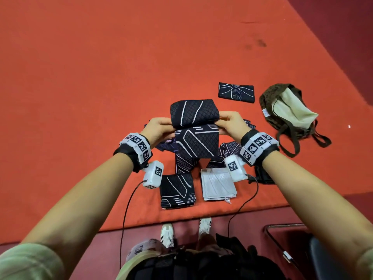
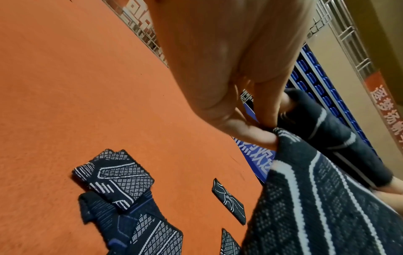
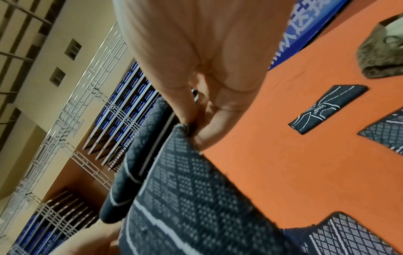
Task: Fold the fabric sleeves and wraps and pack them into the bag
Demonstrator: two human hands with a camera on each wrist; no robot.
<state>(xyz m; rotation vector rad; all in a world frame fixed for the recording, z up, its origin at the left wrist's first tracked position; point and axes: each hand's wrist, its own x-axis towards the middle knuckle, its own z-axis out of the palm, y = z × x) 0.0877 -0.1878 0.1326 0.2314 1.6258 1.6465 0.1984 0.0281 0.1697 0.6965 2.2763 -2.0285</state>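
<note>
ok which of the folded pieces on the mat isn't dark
The white folded piece, nearest the person beside the black folded sleeve; every other piece is dark with white lines.

Orange carpet (image 1: pixel 101 77) (blue seating (image 2: pixel 322 81) beyond)

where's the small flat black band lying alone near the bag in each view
Head: small black band sits upper right of centre, just left of the bag.
Left wrist: the band lies lower centre, right of the unfolded sleeves.
Right wrist: the band lies right of centre, below the bag.
Shared landmark: the orange table cover.
</note>
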